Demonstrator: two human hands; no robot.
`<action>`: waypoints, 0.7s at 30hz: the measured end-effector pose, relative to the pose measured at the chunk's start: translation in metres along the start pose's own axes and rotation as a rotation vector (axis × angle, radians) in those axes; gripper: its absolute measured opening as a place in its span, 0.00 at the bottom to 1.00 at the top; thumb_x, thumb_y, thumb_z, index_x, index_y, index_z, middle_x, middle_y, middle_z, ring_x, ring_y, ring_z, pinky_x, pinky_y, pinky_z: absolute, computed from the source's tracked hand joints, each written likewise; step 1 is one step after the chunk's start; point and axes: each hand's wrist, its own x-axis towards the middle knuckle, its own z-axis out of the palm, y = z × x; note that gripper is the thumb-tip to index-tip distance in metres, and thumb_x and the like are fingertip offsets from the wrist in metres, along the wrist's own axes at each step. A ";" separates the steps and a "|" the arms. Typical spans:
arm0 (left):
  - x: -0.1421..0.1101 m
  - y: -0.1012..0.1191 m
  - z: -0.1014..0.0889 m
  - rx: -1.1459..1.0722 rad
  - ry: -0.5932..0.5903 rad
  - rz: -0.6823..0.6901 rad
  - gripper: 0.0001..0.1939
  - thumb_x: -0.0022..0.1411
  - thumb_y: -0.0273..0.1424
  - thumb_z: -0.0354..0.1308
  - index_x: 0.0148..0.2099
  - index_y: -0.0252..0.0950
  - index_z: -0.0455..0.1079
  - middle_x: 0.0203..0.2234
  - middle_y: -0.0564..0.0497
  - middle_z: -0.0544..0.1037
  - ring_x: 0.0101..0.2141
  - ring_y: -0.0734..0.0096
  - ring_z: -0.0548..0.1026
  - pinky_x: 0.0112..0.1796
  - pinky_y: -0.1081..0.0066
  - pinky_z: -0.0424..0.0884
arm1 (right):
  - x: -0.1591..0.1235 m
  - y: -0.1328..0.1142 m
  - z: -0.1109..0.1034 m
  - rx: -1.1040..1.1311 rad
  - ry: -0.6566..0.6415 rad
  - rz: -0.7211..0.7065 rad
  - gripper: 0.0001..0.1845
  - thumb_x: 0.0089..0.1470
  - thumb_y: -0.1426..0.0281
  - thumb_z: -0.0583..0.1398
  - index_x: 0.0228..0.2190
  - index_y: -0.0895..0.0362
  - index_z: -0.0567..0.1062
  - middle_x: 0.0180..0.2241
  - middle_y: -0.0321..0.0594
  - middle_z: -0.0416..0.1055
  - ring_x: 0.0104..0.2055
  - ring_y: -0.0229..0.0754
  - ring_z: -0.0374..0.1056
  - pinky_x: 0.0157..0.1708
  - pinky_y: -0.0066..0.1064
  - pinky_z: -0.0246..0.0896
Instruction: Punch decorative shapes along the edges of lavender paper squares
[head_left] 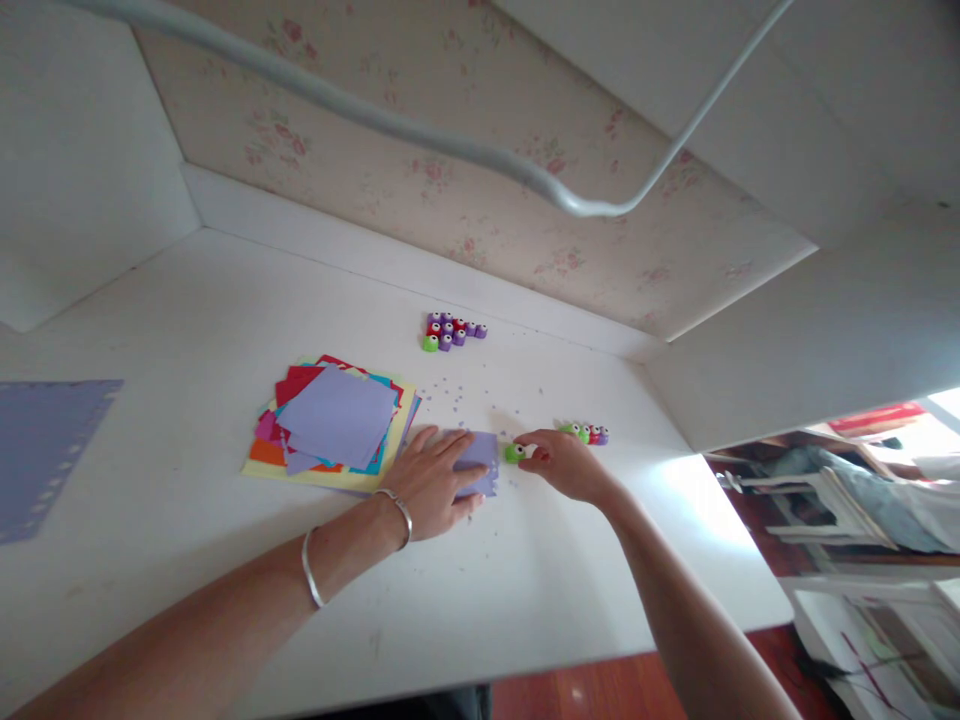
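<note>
Two punch clusters [459, 338], one lone punch [515, 453], one paper stack [341, 412]

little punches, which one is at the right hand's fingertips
The green punch beside the small purple paper, at the fingertips of the right hand. It sits apart, while the others stand in two clusters.

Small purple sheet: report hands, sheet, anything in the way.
Left hand spread on small purple sheet. Right hand holds green mini paper punch, just right of it. Sheet's right edge notched. Loose paper bits scattered nearby.
</note>
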 end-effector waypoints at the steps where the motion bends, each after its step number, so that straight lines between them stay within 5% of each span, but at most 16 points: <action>1: 0.000 0.000 0.000 -0.003 0.000 0.002 0.19 0.65 0.46 0.52 0.56 0.51 0.69 0.62 0.48 0.63 0.62 0.57 0.58 0.60 0.50 0.46 | -0.002 0.001 -0.002 -0.002 0.002 0.021 0.15 0.51 0.69 0.62 0.43 0.50 0.79 0.40 0.39 0.79 0.35 0.42 0.73 0.39 0.33 0.65; 11: 0.000 -0.001 -0.001 -0.007 0.011 0.000 0.20 0.65 0.46 0.51 0.55 0.49 0.70 0.61 0.47 0.64 0.61 0.55 0.59 0.59 0.51 0.47 | -0.011 0.026 -0.002 -0.248 0.300 0.192 0.12 0.54 0.64 0.59 0.37 0.53 0.79 0.38 0.40 0.77 0.38 0.45 0.71 0.44 0.37 0.59; 16: 0.000 0.000 -0.005 -0.008 0.017 -0.006 0.19 0.66 0.44 0.50 0.55 0.48 0.70 0.58 0.47 0.66 0.59 0.56 0.61 0.59 0.52 0.49 | -0.023 0.045 -0.013 -0.138 0.505 0.362 0.22 0.54 0.61 0.57 0.49 0.53 0.75 0.38 0.40 0.77 0.38 0.44 0.72 0.42 0.35 0.62; 21: 0.001 0.000 -0.003 -0.003 0.019 -0.009 0.19 0.66 0.44 0.50 0.55 0.47 0.70 0.58 0.46 0.66 0.59 0.55 0.61 0.59 0.52 0.49 | -0.026 0.056 -0.014 -0.164 0.544 0.314 0.19 0.55 0.59 0.57 0.45 0.51 0.76 0.38 0.40 0.77 0.35 0.43 0.72 0.40 0.34 0.62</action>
